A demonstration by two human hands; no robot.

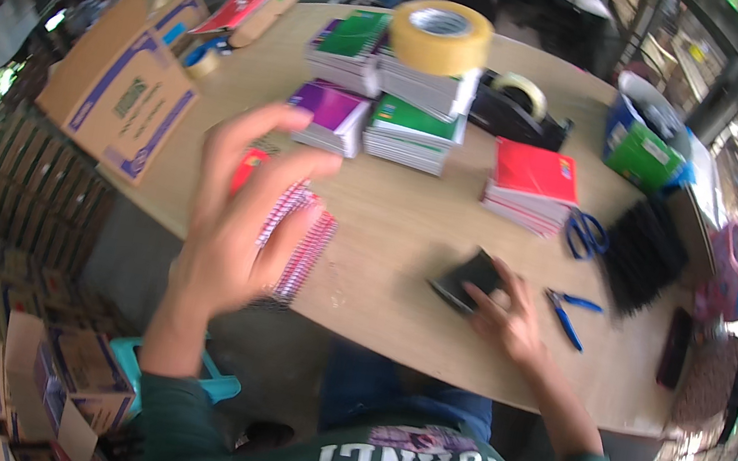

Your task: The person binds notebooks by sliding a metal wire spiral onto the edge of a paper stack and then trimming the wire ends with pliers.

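My left hand [245, 210] is raised over the table's left side, fingers apart and curved, with nothing seen between them. Behind and below it, partly hidden, is a stack of red wire-bound notebooks [312, 250] near the front edge. My right hand [511, 318] grips a small black rectangular object [468, 278], tilted against the tabletop; its kind is unclear. Just right of that hand lie blue-handled pliers [569, 318]. Farther back are blue-handled scissors [586, 236] and a stack of red notebooks [533, 185].
Stacks of purple notebooks [329, 116] and green notebooks [410, 130] stand at the back, with a wide tape roll [440, 37] on top. A black tape dispenser [520, 114] sits beside them. Black strips [643, 257] lie at right. An open carton [128, 93] flanks the table's left.
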